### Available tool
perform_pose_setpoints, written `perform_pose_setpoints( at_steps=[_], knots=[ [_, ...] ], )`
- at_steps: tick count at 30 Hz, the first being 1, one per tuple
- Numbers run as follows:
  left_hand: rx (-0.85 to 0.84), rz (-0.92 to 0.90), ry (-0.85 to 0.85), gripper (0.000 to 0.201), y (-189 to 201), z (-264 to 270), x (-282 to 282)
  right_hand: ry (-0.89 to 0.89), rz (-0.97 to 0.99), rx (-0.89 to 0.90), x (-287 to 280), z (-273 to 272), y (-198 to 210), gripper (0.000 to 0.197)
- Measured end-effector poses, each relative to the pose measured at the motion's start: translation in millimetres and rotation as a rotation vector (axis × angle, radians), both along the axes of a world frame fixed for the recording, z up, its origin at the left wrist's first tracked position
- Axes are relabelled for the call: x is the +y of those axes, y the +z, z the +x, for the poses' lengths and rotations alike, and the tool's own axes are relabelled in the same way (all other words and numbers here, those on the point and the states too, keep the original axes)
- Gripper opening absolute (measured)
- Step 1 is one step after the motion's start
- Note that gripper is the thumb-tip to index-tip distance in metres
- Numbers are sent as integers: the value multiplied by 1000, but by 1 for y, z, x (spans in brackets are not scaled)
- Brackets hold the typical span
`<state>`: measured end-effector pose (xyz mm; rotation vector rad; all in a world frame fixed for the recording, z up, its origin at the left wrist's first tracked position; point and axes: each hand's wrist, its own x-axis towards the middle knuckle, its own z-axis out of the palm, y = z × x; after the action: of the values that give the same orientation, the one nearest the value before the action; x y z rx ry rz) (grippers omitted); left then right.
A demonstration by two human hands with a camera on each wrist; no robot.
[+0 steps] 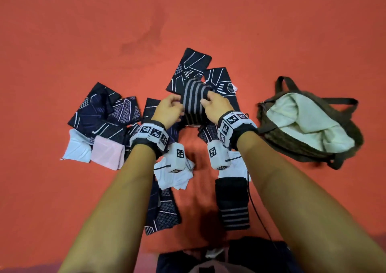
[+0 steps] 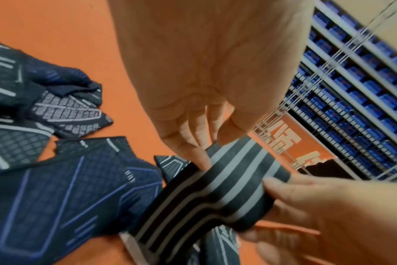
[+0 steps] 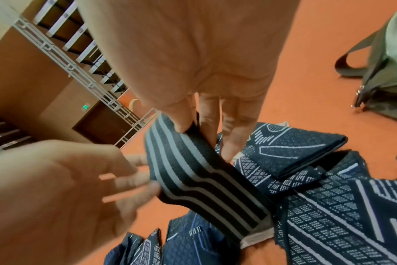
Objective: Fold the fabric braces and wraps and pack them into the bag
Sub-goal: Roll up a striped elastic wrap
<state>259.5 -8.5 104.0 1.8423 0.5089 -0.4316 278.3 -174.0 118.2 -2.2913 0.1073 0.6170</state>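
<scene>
The orange floor (image 1: 83, 32) carries everything, with the work spread in an arc so each piece sits within reach. To the right lies the brown bag (image 1: 325, 145), its mouth gaping and the pale lining (image 1: 302, 116) turned out — placed so, I judge, that folded pieces can drop straight in; nothing dark shows inside it.

Left and centre lie the navy patterned braces (image 1: 94, 109), some overlapping, a few showing pale pink or white undersides (image 1: 106, 153). Two more sit at the far side (image 1: 188, 68), squared off and looking already folded. Near the person, on the right, a second black striped wrap (image 1: 234, 206) rests flat.

Above the middle of the spread both hands lift the striped wrap (image 1: 193, 101) clear of the pile — held up, probably, so its end can be doubled over without catching the braces beneath. The right hand (image 1: 217, 105) pinches the wrap's upper edge between thumb and fingers (image 3: 184, 122). The left hand (image 1: 169, 107) has its fingers curled against the opposite edge, thumb (image 2: 231, 130) pressing the cloth, steadying it for the fold.
</scene>
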Motion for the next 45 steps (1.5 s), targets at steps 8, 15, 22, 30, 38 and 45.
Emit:
perform_pose_setpoints(
  at_steps=[8, 15, 22, 30, 38, 45],
  knots=[
    [195, -82, -103, 34, -67, 15, 12, -179, 288, 17, 22, 31, -30, 11],
    [196, -95, 75, 9, -103, 33, 4, -190, 238, 83, 17, 53, -65, 40],
    [43, -142, 125, 11, -110, 42, 9, -58, -73, 331, 26, 38, -104, 27],
    [52, -170, 228, 8, -115, 46, 27, -225, 196, 171, 48, 49, -128, 40],
    [70, -229, 120, 11, -118, 59, 20, -189, 339, -84, 76, 101, -75, 35],
    [30, -279, 187, 35, -135, 79, 21, -185, 371, -1, 46, 96, -91, 48]
  ],
)
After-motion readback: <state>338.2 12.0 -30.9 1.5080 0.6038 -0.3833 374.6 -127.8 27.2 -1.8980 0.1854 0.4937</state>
